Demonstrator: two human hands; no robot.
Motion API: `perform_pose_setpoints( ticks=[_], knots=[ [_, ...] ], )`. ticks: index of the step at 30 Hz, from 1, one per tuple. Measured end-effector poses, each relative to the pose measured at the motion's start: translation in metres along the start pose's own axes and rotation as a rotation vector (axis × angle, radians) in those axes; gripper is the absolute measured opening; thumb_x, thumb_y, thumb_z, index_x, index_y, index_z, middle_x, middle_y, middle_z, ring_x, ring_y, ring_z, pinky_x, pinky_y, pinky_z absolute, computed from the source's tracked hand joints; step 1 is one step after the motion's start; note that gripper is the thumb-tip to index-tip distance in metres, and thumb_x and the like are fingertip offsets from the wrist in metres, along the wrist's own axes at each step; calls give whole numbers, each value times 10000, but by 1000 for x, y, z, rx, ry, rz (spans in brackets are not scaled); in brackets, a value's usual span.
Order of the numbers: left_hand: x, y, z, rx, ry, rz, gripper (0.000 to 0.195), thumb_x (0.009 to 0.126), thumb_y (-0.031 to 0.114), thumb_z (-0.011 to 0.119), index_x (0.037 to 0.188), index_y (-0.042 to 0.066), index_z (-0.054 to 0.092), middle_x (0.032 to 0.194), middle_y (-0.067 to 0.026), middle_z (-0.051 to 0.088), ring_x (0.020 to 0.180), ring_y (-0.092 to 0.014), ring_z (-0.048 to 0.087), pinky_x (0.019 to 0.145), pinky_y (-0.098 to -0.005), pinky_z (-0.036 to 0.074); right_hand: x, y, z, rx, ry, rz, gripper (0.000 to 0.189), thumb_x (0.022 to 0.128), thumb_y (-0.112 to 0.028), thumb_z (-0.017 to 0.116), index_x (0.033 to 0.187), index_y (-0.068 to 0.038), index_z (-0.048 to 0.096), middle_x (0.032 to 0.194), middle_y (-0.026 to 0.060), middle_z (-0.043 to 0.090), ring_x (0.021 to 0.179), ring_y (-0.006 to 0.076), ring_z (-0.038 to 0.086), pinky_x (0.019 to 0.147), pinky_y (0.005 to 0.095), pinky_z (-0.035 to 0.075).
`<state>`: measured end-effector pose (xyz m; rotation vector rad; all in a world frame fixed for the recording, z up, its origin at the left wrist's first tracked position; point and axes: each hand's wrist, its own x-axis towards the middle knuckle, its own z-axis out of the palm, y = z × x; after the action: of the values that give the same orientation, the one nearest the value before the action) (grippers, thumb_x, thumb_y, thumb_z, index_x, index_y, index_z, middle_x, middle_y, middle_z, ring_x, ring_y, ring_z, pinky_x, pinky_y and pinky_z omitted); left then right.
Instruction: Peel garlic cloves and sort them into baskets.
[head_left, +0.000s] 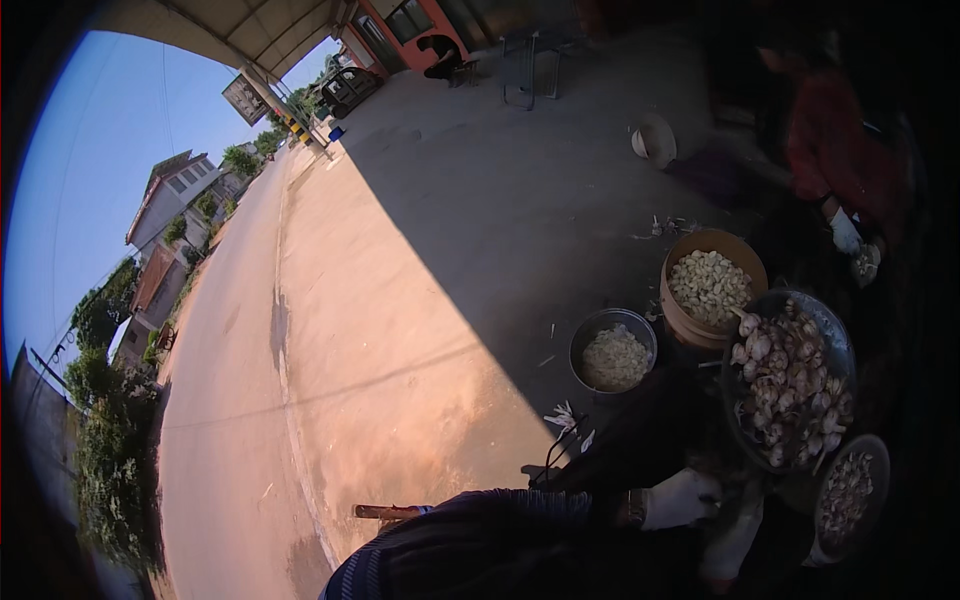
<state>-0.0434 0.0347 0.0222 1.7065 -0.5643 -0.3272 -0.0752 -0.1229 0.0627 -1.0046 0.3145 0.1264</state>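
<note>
My left hand (679, 500), in a white glove, reaches in from the left at the bottom. My right hand (735, 534), also gloved in white, is close beside it, its wrist toward the bottom edge. The fingers of both are dark and blurred, so whatever they may hold is hidden. Just beyond them is a wide metal basin (844, 337) heaped with garlic bulbs (787, 382). To its right, a smaller round container (877, 510) has small garlic cloves (846, 495) in it. A tan bucket (679, 319) contains peeled garlic cloves (709, 285); a metal pot (576, 352) contains more pale garlic (616, 358).
At right sits a person in red (832, 135), a white-gloved hand (845, 231) near a pale object. Garlic skins (562, 418) litter the concrete. A tipped pale bowl (656, 141), metal frame (531, 71) and another seated person (442, 58) are farther off. A road runs along the left.
</note>
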Motion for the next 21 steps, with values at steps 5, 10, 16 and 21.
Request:
perform_pose_setpoints(
  ticks=[5,10,16,21],
  knots=[
    [4,-8,3,-28,55,92,113,918,59,697,1019,12,718,783,-104,707,656,-189,694,602,-342,576,-2,-18,-3,-1043,-150,-400,425,1110,-362,511,1312,1,600,1190,93,640,1039,221,646,868,375,547],
    [3,-5,0,105,30,117,115,928,90,680,1010,16,714,848,-131,728,731,-247,731,656,-371,601,-3,-13,-12,-674,-82,-189,425,1083,-281,522,1305,73,605,1141,138,632,1026,259,619,907,377,510],
    [1,5,-6,72,24,-125,148,916,120,696,1033,31,714,927,-148,741,841,-313,741,765,-403,616,1,-9,-20,-745,-50,-161,439,1070,-269,543,1334,75,612,1089,125,624,996,207,589,882,363,493],
    [6,16,-16,18,76,-259,181,912,124,704,1073,47,732,978,-166,744,910,-345,739,815,-415,611,-4,-9,-20,-321,108,-157,418,1062,-255,545,1315,61,647,1075,117,637,965,183,609,835,341,506]
  ],
)
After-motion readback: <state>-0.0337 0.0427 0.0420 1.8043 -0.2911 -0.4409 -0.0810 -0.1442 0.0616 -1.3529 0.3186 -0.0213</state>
